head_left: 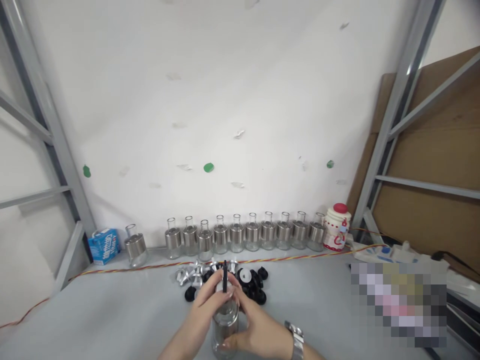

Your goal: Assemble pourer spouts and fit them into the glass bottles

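A clear glass bottle with a metal band (225, 327) stands at the table's near edge, between my two hands. A narrow black stick-like piece (225, 276) rises upright at its mouth; how the two are joined is hidden by fingers. My left hand (210, 298) is closed about this black piece at the top of the bottle. Along the bottle's right side, my right hand (258, 324) is wrapped, thumb low on the body and fingertips up near the mouth. Just beyond lie black round caps (258, 287) and silvery pieces (191, 273) in a loose pile.
Several similar banded bottles (236, 235) line the wall, with one bottle (135, 246) apart at left by a blue carton (104, 246). A white jar with red lid (336, 227) ends the row. A twisted cord (157, 266) crosses the table; white equipment (390, 252) lies right.
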### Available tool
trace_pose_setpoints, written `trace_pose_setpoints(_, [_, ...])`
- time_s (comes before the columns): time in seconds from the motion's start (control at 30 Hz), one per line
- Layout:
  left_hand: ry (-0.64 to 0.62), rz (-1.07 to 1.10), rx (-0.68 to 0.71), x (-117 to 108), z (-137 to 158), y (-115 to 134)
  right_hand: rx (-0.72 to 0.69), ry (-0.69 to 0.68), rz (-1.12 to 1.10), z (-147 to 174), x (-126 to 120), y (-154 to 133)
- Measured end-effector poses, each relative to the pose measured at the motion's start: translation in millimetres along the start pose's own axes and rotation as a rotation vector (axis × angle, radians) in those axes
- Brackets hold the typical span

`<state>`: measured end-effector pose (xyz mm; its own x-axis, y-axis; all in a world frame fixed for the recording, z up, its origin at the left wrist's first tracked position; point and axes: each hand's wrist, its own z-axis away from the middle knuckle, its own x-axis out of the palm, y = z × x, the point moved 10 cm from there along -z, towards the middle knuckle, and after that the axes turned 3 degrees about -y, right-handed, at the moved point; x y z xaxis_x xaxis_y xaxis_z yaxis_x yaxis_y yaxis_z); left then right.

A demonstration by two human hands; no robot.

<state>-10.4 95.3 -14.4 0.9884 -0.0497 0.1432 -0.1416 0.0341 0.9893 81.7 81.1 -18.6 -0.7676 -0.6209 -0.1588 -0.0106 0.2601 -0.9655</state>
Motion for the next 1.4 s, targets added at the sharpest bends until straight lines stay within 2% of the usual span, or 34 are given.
trace_pose_setpoints(0.03, [0.013, -0.004, -0.014, -2, -1, -2, -0.003, -0.004, 0.009, 0, 1, 0])
trace_pose_setpoints(0.07, [-0.04, -0.003, -0.014, 3, -1, -1, -0.011, -0.009, 0.012, 0, 2, 0])
trace_pose_setpoints(0.13, [-0.264, 0.023, 0.029, 27, 1, 12, -0.029, -0.006, 0.014, -1, 2, 0])
trace_pose_setpoints(0.17, [-0.334, 0.054, 0.058, 36, 3, 21, -0.035, 0.001, 0.019, -2, 1, -1])
trace_pose_setpoints(0.23, [-0.383, 0.096, 0.09, 42, 4, 34, -0.036, 0.021, 0.035, -3, -2, 0])
trace_pose_setpoints(0.4, [-0.407, 0.143, 0.069, 46, 2, 37, -0.03, 0.035, 0.057, -2, -7, 4])
trace_pose_setpoints(0.53, [-0.368, 0.104, 0.122, 39, -3, 31, -0.05, 0.028, 0.071, -3, -8, 5])
trace_pose_setpoints(0.63, [-0.302, 0.051, 0.149, 32, -7, 21, -0.066, 0.008, 0.048, -4, -8, 3])
trace_pose_setpoints(0.73, [-0.18, -0.014, 0.192, 22, -9, 12, -0.055, -0.011, 0.013, -3, -6, 0])
trace_pose_setpoints(0.8, [-0.161, -0.065, 0.25, 24, -7, 12, -0.046, -0.011, 0.014, -2, -6, -4])
trace_pose_setpoints(1.0, [-0.076, -0.159, 0.338, 21, -9, 4, 0.048, 0.141, 0.013, 0, -18, 2])
trace_pose_setpoints(1.13, [-0.138, -0.207, 0.356, 27, -13, 0, 0.067, 0.174, -0.053, -3, -21, 14])
trace_pose_setpoints(1.3, [-0.159, -0.279, 0.351, 30, -9, 11, -0.05, 0.153, -0.038, -3, -19, 2])
trace_pose_setpoints(1.4, [-0.304, -0.405, 0.329, 41, -4, 19, -0.117, 0.144, 0.053, -3, -17, -7])
